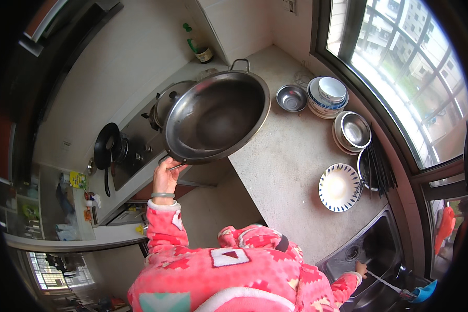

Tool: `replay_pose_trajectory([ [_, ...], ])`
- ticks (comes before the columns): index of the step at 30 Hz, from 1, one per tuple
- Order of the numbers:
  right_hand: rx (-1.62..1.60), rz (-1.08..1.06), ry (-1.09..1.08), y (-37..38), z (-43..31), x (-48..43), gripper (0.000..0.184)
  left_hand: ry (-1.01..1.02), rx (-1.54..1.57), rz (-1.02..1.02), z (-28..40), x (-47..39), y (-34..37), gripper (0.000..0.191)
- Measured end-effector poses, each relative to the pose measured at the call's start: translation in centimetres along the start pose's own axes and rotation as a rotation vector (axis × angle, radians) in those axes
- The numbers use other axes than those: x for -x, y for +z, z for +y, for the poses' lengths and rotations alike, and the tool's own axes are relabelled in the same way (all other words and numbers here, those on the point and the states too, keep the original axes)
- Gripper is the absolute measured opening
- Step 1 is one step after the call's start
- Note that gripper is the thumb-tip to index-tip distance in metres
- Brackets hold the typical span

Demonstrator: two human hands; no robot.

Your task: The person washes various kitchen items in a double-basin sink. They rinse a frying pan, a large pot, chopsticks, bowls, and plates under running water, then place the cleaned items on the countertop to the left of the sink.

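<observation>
My left hand (167,175), with a bangle at the wrist, grips a loop handle of a large dark metal wok (218,117). The wok is held up and tilted over the gap between the stove and the counter, its hollow side showing. A second loop handle stands at its far rim. My right hand (360,269) is over the stainless steel sink (337,260), next to a stream of water; its fingers are small and partly hidden, so I cannot tell what it holds. A blue cloth-like thing (425,291) lies at the stream's other end.
Along the window stand stacked bowls (332,90), a small steel bowl (291,98), more bowls (355,130) and dark chopsticks (378,167). A patterned white bowl (338,187) sits nearer the sink. On the stove are a lidded pot (165,105) and a black frying pan (106,146).
</observation>
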State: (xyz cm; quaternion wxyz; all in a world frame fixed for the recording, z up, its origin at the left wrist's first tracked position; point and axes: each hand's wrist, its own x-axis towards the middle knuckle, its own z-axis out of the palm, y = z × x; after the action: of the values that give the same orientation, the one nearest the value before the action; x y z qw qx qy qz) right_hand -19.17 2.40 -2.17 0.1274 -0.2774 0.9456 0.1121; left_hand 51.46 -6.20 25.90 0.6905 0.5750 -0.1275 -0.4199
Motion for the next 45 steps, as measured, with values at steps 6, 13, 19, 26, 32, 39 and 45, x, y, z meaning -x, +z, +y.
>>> replay_pose_trajectory([
  [6, -0.127, -0.208, -0.651, -13.0, -14.2, 6.1, 0.021, 0.037, 0.041, 0.218, 2.5, 0.2, -3.2, 0.019],
  [13, -0.558, -0.499, -1.728, -15.9, -56.2, 22.2, 0.022, 0.100, -0.006, 0.421, 3.6, 3.3, -6.1, 0.035],
  [19, -0.730, 0.075, -1.410, -7.0, -82.0, 29.5, 0.039, 0.179, -0.101, 0.605, 2.6, 4.8, -8.5, 0.043],
  [26, -0.550, 0.496, -1.272, -3.9, -87.3, 33.6, 0.021, 0.156, 0.112, 0.619, 2.5, 6.5, -6.2, 0.032],
  [32, -1.039, 0.286, -1.383, -4.2, -84.3, 31.5, 0.010, 0.155, -0.081, 0.354, 3.4, 2.5, -8.4, 0.042],
  [39, -1.487, -0.792, -0.988, -9.1, -62.1, 29.0, 0.012, 0.146, 0.042, 0.191, 1.4, -10.7, -1.0, 0.018],
  [45, -1.193, -0.964, -0.855, -16.5, -39.3, 23.8, 0.027, 0.058, 0.076, -0.096, -2.2, -23.4, 3.1, 0.017],
])
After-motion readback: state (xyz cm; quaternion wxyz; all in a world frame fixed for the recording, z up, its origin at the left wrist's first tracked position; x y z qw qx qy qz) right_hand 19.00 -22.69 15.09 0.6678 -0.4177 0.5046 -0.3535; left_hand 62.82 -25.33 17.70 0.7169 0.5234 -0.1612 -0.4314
